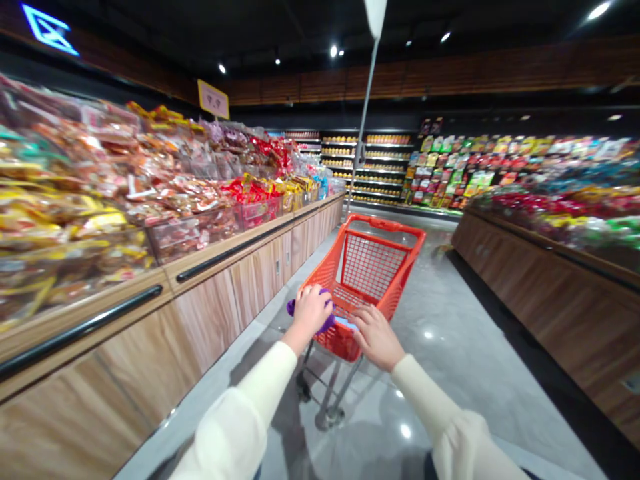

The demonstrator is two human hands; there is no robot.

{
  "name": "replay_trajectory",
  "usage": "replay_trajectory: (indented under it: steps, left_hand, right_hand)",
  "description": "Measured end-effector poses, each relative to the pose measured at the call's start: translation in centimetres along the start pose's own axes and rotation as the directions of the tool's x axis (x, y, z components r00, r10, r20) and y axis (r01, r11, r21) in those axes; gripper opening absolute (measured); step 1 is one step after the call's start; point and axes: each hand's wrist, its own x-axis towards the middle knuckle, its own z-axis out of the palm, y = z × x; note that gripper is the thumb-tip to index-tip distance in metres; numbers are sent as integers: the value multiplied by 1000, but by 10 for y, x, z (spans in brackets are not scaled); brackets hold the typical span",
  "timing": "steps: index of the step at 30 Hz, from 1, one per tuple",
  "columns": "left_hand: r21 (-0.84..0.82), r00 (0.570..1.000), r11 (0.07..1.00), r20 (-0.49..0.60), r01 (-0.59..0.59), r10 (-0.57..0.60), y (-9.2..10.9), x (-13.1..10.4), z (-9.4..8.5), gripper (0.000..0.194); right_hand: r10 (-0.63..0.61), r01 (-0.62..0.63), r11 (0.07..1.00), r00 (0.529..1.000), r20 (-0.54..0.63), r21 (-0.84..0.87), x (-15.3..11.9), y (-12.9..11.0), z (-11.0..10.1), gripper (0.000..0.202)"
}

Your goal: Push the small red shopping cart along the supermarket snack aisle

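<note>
Left hand curls round cloth; beside it, right hand bends over the cart (hold unclear); likely steering, the next push wanting even pressure

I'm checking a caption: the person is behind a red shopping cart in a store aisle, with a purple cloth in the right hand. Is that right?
Not quite: the head view shows the purple cloth in the left hand, not the right hand. The rest stands: a red shopping cart in front, in a store aisle.
</note>
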Motion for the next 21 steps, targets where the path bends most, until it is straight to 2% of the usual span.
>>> replay_trajectory:
  steps: [2,4,8,10,12,14,16,18,21]
  left_hand:
    - [-4,998,1000,-51,23,-23,-6,-3,-1,18]
    - [-4,996,1000,-90,8,-8,-2,-10,1,23]
    - [-3,981,988,-124,-152,151,13,-24,8,31]
    - [-7,972,979,-121,-202,200,8,-24,9,29]
    - [-7,981,988,-116,-155,153,-5,-18,8,25]
    - [-2,992,999,-116,-45,44,-19,-11,6,23]
    - [2,995,1000,-102,23,-23,-25,-6,4,23]
    - [3,998,1000,-69,13,-13,-20,-7,3,24]
    - [2,997,997,-4,-73,73,-3,-12,2,27]
  right_hand:
    - [76,-79,996,995,-72,-31,0,15,1,35]
    - [65,-67,998,995,-79,-16,2,24,5,36]
    - [48,-43,998,990,-131,44,6,22,13,34]
    - [59,-51,997,985,-165,56,5,18,12,34]
    - [59,-50,997,985,-162,55,4,15,9,33]
    - [53,-47,998,990,-132,49,4,12,7,34]
    - [60,-55,998,991,-116,41,4,8,7,34]
    - [77,-74,997,989,-129,31,4,3,10,34]
    - [99,-99,995,983,-152,13,3,-2,13,35]
